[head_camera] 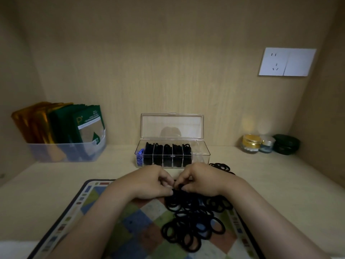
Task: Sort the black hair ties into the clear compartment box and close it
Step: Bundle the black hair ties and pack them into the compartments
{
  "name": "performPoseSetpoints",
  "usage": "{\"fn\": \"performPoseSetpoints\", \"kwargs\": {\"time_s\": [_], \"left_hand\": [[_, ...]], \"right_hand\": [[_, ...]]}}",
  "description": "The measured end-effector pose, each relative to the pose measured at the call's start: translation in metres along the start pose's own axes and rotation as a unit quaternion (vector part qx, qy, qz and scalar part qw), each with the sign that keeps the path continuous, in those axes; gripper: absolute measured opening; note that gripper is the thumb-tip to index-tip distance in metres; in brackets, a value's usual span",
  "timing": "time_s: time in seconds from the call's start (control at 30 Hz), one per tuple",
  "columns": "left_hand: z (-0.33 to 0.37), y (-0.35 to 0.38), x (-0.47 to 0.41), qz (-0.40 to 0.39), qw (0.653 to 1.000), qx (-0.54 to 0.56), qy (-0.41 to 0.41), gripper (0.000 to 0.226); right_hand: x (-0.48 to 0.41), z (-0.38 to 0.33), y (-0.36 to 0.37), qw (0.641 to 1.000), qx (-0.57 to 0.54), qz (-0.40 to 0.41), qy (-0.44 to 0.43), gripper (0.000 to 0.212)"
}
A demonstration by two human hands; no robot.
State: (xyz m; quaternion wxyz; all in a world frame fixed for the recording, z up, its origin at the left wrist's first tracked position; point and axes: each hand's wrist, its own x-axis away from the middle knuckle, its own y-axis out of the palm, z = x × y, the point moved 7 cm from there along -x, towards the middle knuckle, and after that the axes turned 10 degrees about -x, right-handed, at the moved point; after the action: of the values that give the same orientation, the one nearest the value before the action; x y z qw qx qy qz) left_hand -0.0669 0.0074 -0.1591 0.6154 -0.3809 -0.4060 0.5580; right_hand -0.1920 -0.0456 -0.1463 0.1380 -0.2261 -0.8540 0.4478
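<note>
A pile of black hair ties (194, 219) lies on a patterned mat (134, 227) in front of me. My left hand (149, 182) and my right hand (201, 180) meet over the pile's far edge, fingers curled, both pinching black hair ties between them. Just behind the hands stands the clear compartment box (200, 156), its lid (171, 126) raised upright. Several of its compartments hold black ties; the leftmost holds something blue (139, 156). A few more ties (222, 167) lie to the right of the box.
A clear bin (67, 152) of gold and green sachets stands at the back left. Small jars (251, 144) and a dark round case (285, 143) sit at the back right. A white wall socket (287, 61) is on the rear panel. Wooden walls enclose the shelf.
</note>
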Motion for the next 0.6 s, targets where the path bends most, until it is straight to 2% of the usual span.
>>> {"fn": "performPoseSetpoints", "kwargs": {"time_s": [0.07,0.13,0.3,0.4,0.6], "left_hand": [[0.002,0.001,0.001,-0.004,1.0,-0.007,0.015,0.025],[0.006,-0.001,0.002,-0.002,1.0,-0.008,0.025,0.017],[0.01,-0.001,0.004,0.01,1.0,0.013,0.011,0.008],[0.003,-0.004,0.002,0.027,0.997,0.074,-0.01,0.012],[0.002,-0.007,0.003,0.035,0.988,0.152,-0.009,0.016]], "right_hand": [[-0.002,0.002,-0.001,1.0,-0.019,0.013,0.005,0.017],[-0.002,0.007,-0.007,0.998,-0.044,0.048,0.021,0.014],[0.007,0.006,-0.032,0.978,-0.153,0.14,0.022,0.021],[0.012,0.002,-0.031,0.969,-0.222,0.102,0.022,0.024],[0.015,0.003,-0.008,0.992,-0.096,-0.047,0.068,0.02]]}}
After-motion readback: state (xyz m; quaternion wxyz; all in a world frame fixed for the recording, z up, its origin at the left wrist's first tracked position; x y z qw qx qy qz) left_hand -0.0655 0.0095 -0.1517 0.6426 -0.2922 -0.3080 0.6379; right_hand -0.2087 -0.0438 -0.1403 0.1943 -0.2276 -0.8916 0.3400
